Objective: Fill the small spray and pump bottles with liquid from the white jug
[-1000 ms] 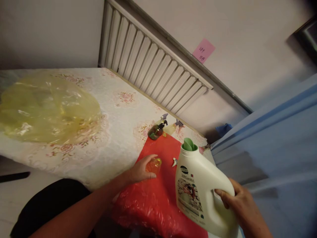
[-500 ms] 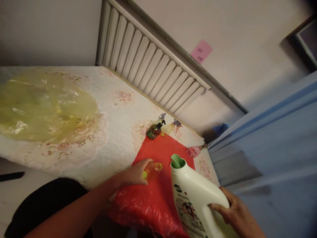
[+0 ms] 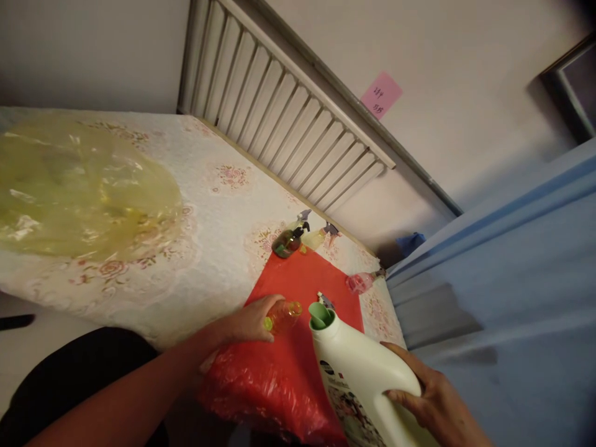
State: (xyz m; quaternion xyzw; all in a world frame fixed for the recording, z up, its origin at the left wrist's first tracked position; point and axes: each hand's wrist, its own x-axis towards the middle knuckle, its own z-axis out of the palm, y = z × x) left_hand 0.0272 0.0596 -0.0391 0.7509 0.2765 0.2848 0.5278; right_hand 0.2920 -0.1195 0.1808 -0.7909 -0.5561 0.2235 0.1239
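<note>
My left hand (image 3: 256,318) is closed around a small clear yellow bottle (image 3: 285,315), whose uncapped neck points right. My right hand (image 3: 431,394) grips the handle of a large cream jug (image 3: 358,366) with a printed label. The jug leans left, and its green pour spout (image 3: 321,315) is close to the yellow bottle's neck, apart from it. Below both lies a red sheet (image 3: 298,282). A spray nozzle (image 3: 325,300) shows just behind the jug's mouth; what it belongs to is hidden.
A dark green spray bottle (image 3: 287,243) and a pale yellow spray bottle (image 3: 316,238) stand at the sheet's far edge. A pink spray bottle (image 3: 359,283) lies at the right. A large yellow plastic bag (image 3: 84,192) covers the left tablecloth. A blue curtain (image 3: 503,298) hangs right.
The jug has moved left, bringing its green spout closer to the yellow bottle. The spray nozzle behind it has come into view. My left hand still holds the bottle.
</note>
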